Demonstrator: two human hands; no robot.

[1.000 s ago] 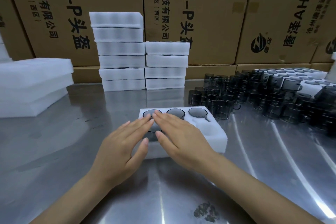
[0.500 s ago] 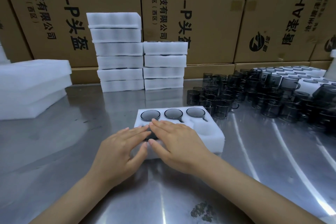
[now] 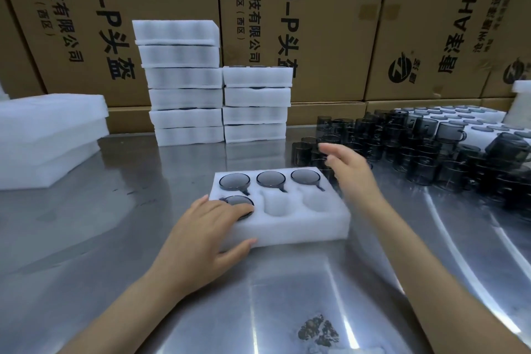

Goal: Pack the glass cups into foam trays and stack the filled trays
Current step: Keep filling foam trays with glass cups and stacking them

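A white foam tray (image 3: pixel 296 227) lies on the steel table in front of me. Three dark glass cups (image 3: pixel 271 179) fill its back row and a fourth cup (image 3: pixel 236 200) sits in the front left pocket. The other two front pockets are bare. My left hand (image 3: pixel 201 236) rests flat on the tray's front left corner, fingers over the fourth cup, thumb along the front wall. My right hand (image 3: pixel 349 169) is in the air beyond the tray's right end, fingers loose, holding nothing, close to the loose smoky glass cups (image 3: pixel 402 146).
Two stacks of filled foam trays (image 3: pixel 184 80) (image 3: pixel 255 103) stand at the back against cardboard boxes (image 3: pixel 316 23). Foam sheets (image 3: pixel 48 138) are piled at the left. More cups in a large foam tray (image 3: pixel 471 123) sit at the far right.
My right hand has lifted off the tray and swung right toward the loose cups. My left hand has stayed on the tray's front left corner, and the fourth cup now shows seated.
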